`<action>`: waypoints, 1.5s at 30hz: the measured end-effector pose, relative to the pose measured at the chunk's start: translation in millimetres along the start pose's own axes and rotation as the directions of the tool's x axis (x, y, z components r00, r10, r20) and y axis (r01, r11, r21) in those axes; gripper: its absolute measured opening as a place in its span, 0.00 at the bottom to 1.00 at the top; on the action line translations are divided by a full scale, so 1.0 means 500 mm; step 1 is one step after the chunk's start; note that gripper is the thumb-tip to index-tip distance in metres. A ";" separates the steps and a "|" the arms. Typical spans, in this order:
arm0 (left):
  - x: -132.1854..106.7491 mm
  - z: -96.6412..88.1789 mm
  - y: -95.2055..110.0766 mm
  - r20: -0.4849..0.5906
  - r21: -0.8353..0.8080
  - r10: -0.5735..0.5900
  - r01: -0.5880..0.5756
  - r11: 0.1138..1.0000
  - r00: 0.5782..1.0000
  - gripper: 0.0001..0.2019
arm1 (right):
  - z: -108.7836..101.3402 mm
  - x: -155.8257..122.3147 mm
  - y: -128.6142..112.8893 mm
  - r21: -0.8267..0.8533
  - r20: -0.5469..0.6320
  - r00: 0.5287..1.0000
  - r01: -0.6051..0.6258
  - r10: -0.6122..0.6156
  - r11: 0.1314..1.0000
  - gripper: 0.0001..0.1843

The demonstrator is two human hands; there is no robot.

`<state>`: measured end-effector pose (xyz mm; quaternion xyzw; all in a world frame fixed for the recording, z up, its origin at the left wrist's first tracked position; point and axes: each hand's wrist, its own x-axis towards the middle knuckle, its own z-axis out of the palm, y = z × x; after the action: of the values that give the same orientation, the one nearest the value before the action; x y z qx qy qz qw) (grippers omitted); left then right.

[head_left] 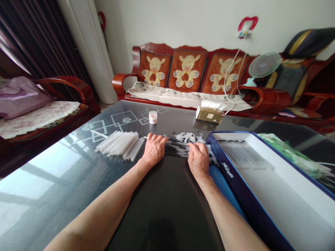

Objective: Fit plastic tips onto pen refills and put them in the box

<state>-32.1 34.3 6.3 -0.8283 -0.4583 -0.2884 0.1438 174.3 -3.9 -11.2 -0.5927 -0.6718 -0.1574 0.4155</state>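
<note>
My left hand (155, 149) is closed, fingers curled down at the left end of a bundle of thin black rods (176, 150) that look like pen refills. What it grips is hidden beneath the fingers. To its left lies a pile of translucent white tubes (120, 144), like pen barrels. My right hand (199, 158) is closed in a pinch at the right end of the black rods; anything between the fingertips is too small to make out. Just behind it is a heap of small white and clear pieces (187, 137) with some black bits.
On the right stands a dark blue box (230, 181) with a white inside, holding a row of clear thin sticks (243, 153). Green plastic packaging (295, 153) lies beyond it. A small round tub (153, 117) and a tissue pack (209, 113) stand farther back on the dark table (157, 209).
</note>
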 end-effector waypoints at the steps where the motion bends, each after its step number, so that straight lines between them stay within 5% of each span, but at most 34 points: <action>1: 0.000 -0.002 0.005 0.024 -0.009 0.029 -0.029 1.000 0.999 0.16 | 0.000 0.000 -0.001 0.007 -0.004 1.000 0.006 -0.006 1.000 0.15; 7: 0.001 -0.016 0.032 0.110 -0.043 0.107 -0.103 0.994 0.988 0.16 | -0.005 0.002 -0.015 0.055 0.068 0.998 0.012 -0.016 0.998 0.16; 13: -0.005 -0.005 0.039 0.150 -0.126 0.134 -0.116 0.985 0.979 0.18 | 0.001 0.001 -0.037 0.396 0.099 0.995 -0.024 -0.017 0.918 0.12; 23: -0.007 -0.004 0.039 0.166 -0.144 0.095 -0.071 0.987 0.982 0.18 | 0.019 -0.003 -0.026 0.497 0.131 0.944 -0.327 0.303 0.804 0.09; 36: -0.013 0.020 0.036 0.159 -0.316 0.143 -0.087 0.945 0.977 0.18 | 0.007 0.000 -0.043 0.521 0.221 0.975 -0.102 -0.019 0.847 0.13; 45: -0.014 0.022 0.028 0.126 -0.326 0.120 -0.074 0.943 0.985 0.17 | 0.003 0.000 -0.048 0.512 0.182 0.982 -0.058 -0.043 0.857 0.14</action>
<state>-19.4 27.7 -6.1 -0.8809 -0.3732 -0.2909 -0.0117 151.6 -8.8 -5.1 -0.4746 -0.7231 0.0861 0.4944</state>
